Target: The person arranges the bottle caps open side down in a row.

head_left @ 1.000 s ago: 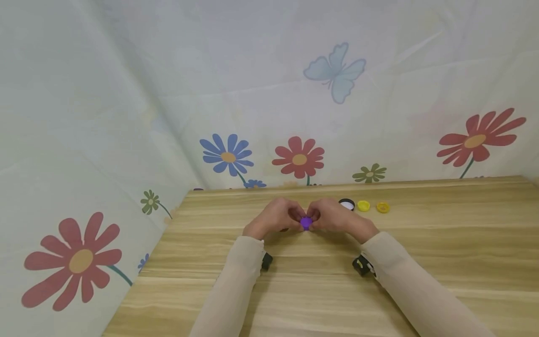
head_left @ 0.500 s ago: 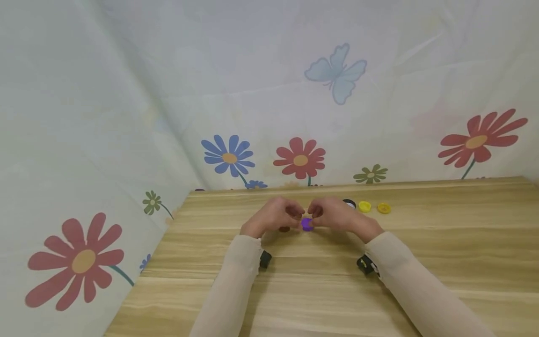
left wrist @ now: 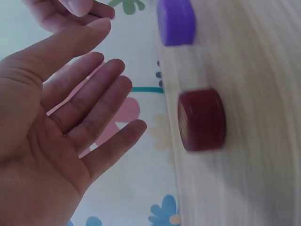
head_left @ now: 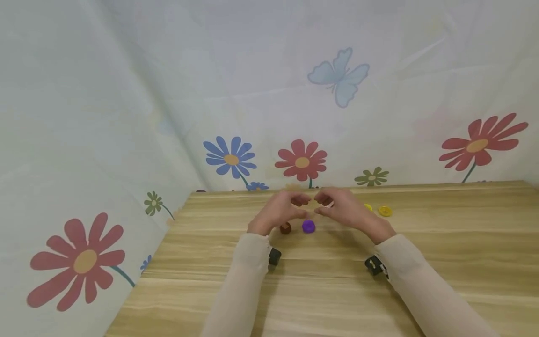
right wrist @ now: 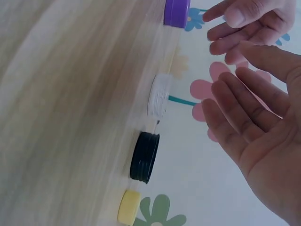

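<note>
On the wooden table lies a purple cap (head_left: 309, 226), just in front of both hands in the head view. My left hand (head_left: 280, 210) hovers with fingers spread and nothing in them. The right hand (head_left: 347, 208) mirrors it, also holding nothing, its fingertips close to the left ones. Beside the purple cap, under the left wrist, sits a dark red-brown cap (left wrist: 202, 120). The right wrist view shows a clear ridged cap (right wrist: 160, 96) and a black threaded lid (right wrist: 145, 157); in the head view the right hand mostly hides these.
Two yellow caps stand to the right of the right hand: one in full view (head_left: 385, 211), the other yellow cap (head_left: 368, 207) partly covered by the hand. A flower-printed cloth (head_left: 252, 103) hangs behind the table's back edge.
Both hands have let go of the purple cap and risen away from it, fingers spreading. It stays on the table. The red-brown cap shows more, while the right hand now covers the black lid.
</note>
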Demonstrator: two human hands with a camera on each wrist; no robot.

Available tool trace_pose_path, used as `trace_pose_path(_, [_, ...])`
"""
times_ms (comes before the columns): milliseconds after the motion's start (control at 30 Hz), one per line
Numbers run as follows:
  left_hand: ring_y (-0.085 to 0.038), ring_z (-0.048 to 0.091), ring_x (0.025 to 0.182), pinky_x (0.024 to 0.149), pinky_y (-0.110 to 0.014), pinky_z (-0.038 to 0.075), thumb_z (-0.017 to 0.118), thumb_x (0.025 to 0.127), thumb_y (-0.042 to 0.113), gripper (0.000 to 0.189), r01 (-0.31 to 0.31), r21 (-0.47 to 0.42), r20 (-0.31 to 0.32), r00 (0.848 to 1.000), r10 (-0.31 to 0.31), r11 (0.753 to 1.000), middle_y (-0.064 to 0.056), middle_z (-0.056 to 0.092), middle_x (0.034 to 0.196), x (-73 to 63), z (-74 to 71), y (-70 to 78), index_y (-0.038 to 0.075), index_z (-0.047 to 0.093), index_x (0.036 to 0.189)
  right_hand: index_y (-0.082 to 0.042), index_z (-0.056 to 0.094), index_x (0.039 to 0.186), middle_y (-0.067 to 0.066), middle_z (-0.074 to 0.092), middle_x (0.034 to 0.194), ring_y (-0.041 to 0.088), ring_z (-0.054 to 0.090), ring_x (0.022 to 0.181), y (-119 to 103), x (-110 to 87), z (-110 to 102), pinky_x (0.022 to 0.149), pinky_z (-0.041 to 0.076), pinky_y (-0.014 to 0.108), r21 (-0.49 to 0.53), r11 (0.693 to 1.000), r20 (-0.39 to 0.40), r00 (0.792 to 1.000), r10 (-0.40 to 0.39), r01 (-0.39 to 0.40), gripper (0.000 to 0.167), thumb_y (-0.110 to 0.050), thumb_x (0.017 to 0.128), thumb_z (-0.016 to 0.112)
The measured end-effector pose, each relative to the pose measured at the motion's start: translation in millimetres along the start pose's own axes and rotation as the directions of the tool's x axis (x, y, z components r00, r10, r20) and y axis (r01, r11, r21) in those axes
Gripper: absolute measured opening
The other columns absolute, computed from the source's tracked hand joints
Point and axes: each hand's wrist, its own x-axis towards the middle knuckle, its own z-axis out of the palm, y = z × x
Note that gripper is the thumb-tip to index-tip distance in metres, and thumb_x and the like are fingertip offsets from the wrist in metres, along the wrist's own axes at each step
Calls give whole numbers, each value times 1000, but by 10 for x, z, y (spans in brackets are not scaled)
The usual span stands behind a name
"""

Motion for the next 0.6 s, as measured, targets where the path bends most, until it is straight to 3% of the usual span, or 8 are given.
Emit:
trace_pose_path(100, [-21,67,118,99,-38,55,87,91,20,43,-15,18,-20,1000,15,1000,-1,75,123,41,34,49,9,75,131,8,66,126,24,70,122,40,67,113,29,0,-1,99,55,54,0,1000,-20,1000,-10,10,35,-11,98,77])
trace_pose_path(333, [-23,67,119,100,-37,55,87,90,17,43,-4,4,-51,999,5,1000,-4,75,124,137,136,157,8,75,131,8,63,133,25,66,129,43,63,120,81,-20,-45,102,52,57,-5,999,-20,999,38,-39,42,-12,99,76])
trace_pose_path(600, [-26,68,118,100,-36,55,86,92,16,41,-39,-6,-80,996,38,999,-9,75,124,206,212,128,4,75,130,9,65,131,26,67,130,44,62,121,178,-25,-122,103,51,58,-36,997,-35,997,69,-70,41,-12,98,77])
